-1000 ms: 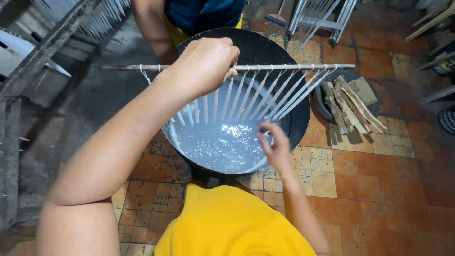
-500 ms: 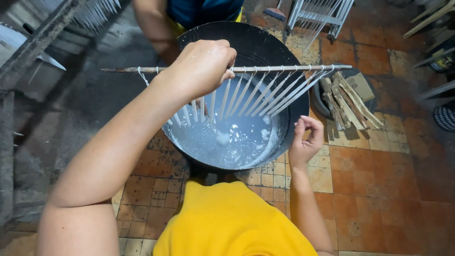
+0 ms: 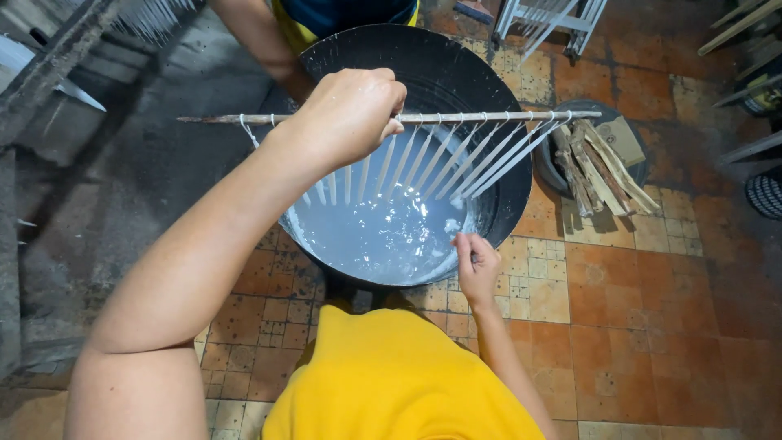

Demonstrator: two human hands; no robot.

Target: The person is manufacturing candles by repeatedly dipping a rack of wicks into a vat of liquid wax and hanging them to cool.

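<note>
The right hand (image 3: 477,265), at about 5 o'clock off the black basin (image 3: 481,81), has its fingers drawn together at the rim, seemingly pinching a bit of wax though I cannot tell for sure, while the left hand (image 3: 352,114) is clenched around the wooden stick (image 3: 489,117) held level over the basin's middle, its row of thin white candles (image 3: 456,159) dangling above the pale melted wax (image 3: 375,232). This looks like the pause between dips, and lowering them again calls for keeping the stick level so all the candles enter evenly; farther off at 2 o'clock sits a tub of firewood (image 3: 599,167), and at 12 o'clock another person's arm (image 3: 265,41). Compared with half a second ago, the right hand has dropped from open air beside the basin down to its near rim, and the stick has hardly shifted.
</note>
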